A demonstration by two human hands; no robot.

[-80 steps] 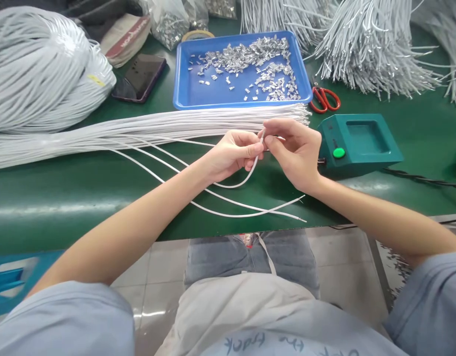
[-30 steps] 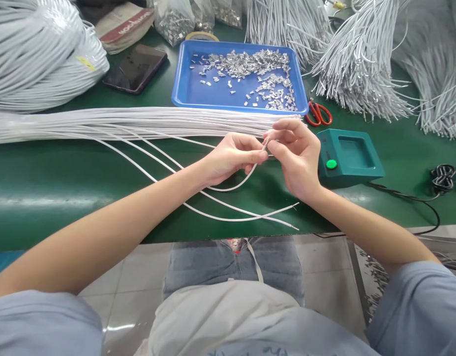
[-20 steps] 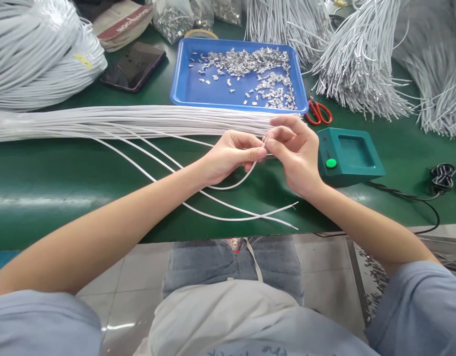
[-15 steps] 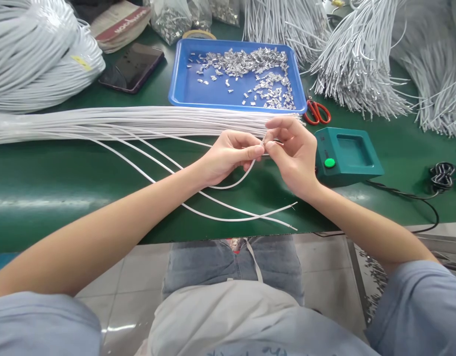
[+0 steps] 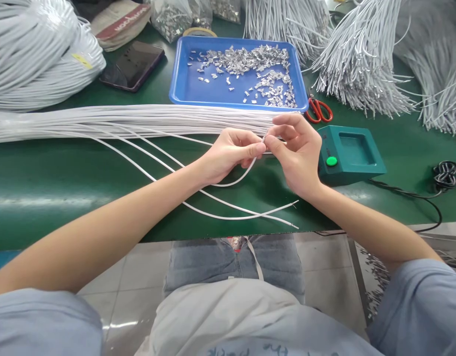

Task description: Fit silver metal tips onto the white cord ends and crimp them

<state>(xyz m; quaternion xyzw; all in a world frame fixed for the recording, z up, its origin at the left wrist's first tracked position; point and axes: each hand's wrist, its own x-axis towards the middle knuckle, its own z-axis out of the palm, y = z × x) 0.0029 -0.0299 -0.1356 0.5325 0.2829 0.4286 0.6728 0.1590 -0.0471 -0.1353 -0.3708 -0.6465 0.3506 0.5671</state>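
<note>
My left hand [image 5: 233, 151] pinches a white cable [image 5: 238, 181] between thumb and fingers; the cable curves up into its grip. Touching close beside it, my right hand [image 5: 293, 146] has thumb and index fingertip pressed together at the cable's end, its other fingers curled above. Whether a small part sits at that tip is hidden by the fingers. Behind both hands lies a long bundle of white cables [image 5: 157, 116]. Two loose cables [image 5: 228, 217] cross in front of my hands, their stripped ends pointing right.
A blue tray [image 5: 187, 89] holds many small metal terminals. Red-handled scissors [image 5: 320, 111] and a green box with a lit button [image 5: 372, 170] stand to the right. A phone [image 5: 133, 66], cable coils [image 5: 38, 54] and hanging cable bunches [image 5: 361, 64] lie farther back.
My right hand has shifted slightly right, its fingers spreading a little from my left hand's fingertips. My left hand keeps its pinch on the cable; the view has moved slightly.
</note>
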